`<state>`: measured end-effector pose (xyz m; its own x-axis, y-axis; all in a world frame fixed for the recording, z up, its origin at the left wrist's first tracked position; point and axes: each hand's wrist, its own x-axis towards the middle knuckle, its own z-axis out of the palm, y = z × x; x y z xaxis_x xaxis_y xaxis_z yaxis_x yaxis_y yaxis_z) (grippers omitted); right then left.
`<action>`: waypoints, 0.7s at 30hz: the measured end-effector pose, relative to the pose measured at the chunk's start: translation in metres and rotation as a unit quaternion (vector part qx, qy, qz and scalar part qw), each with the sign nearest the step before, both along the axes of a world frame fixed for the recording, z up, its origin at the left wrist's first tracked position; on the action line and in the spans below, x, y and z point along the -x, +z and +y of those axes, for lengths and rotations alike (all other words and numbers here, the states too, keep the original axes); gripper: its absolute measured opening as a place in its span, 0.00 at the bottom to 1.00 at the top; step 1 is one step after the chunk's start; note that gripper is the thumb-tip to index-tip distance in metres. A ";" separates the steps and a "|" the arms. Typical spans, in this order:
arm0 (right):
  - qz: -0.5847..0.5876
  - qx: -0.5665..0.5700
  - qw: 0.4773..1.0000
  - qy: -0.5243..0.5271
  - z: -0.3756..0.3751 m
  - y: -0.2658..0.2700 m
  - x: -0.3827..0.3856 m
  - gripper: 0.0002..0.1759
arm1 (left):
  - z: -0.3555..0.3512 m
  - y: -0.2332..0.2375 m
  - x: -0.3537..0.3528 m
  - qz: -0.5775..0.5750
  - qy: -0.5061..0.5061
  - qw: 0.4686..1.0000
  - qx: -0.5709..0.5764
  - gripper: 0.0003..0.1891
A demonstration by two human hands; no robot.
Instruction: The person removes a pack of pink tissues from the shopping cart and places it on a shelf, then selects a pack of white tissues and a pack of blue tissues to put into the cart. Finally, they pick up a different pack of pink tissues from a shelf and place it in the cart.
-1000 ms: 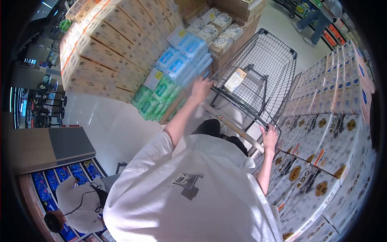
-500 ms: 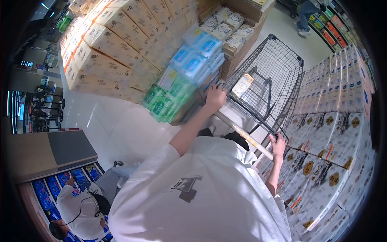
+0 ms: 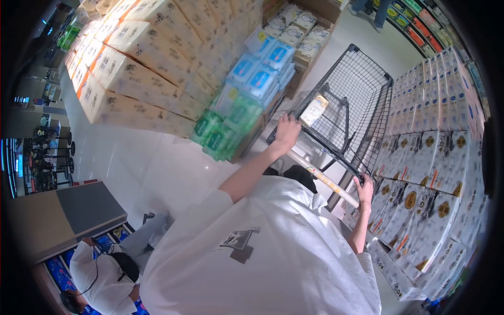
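Pale, glossy floor [image 3: 157,152] runs through the shop between 2 big walls of goods. On the left rises a stack of cream packs [image 3: 152,79] with orange edging; on the right, a stack of white packs [image 3: 420,194] printed with gold ovals. Near the right-hand stack stands a black wire shopping cart [image 3: 377,115], and behind it a person in a loose white shirt [image 3: 273,247]. Off to that person's left I see another person [image 3: 102,275], in a white top, beside some blue packages, and 1 more person's legs [image 3: 380,16] by the far shelves. Just left of the cart are piled blue packs [image 3: 260,79], with green packs [image 3: 223,131] on the nearer side.

Across the cart's near end runs a pale handlebar [image 3: 325,181]. The left grip [image 3: 287,132] is curled over the dark frame at the near left corner. The right grip [image 3: 364,190] touches the frame at the near right corner; how far its fingers are closed I can't tell. Smallest, 1 light pack [image 3: 315,110] lies inside the cart by its near left corner, just beyond the left grip and to its right, and well apart from the right grip.
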<state>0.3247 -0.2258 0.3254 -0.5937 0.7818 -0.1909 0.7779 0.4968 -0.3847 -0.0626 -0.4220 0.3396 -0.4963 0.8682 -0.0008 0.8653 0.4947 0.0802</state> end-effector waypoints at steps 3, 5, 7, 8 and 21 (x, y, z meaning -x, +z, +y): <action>-0.009 -0.018 1.000 -0.001 -0.017 -0.005 -0.004 0.35 | -0.007 0.000 0.004 -0.004 -0.006 0.999 0.039 0.14; -0.014 -0.038 0.999 0.003 -0.026 -0.011 -0.008 0.33 | -0.010 0.000 0.009 0.001 -0.017 0.998 0.053 0.09; -0.013 -0.021 1.000 -0.003 -0.042 0.003 -0.001 0.33 | -0.013 -0.003 0.021 -0.051 -0.026 0.997 0.047 0.09; -0.013 -0.011 1.000 -0.007 -0.049 0.009 0.002 0.33 | -0.015 -0.006 0.028 -0.078 -0.031 0.995 0.045 0.09; -0.055 -0.030 0.994 -0.092 -0.087 -0.004 0.016 0.21 | -0.050 -0.032 0.041 -0.083 -0.053 0.995 -0.021 0.12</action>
<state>0.3088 -0.3125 0.3217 -0.4173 0.8872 -0.1970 0.8935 0.3610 -0.2670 -0.1035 -0.4721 0.3080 -0.3974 0.9169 -0.0379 0.8860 0.3941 0.2441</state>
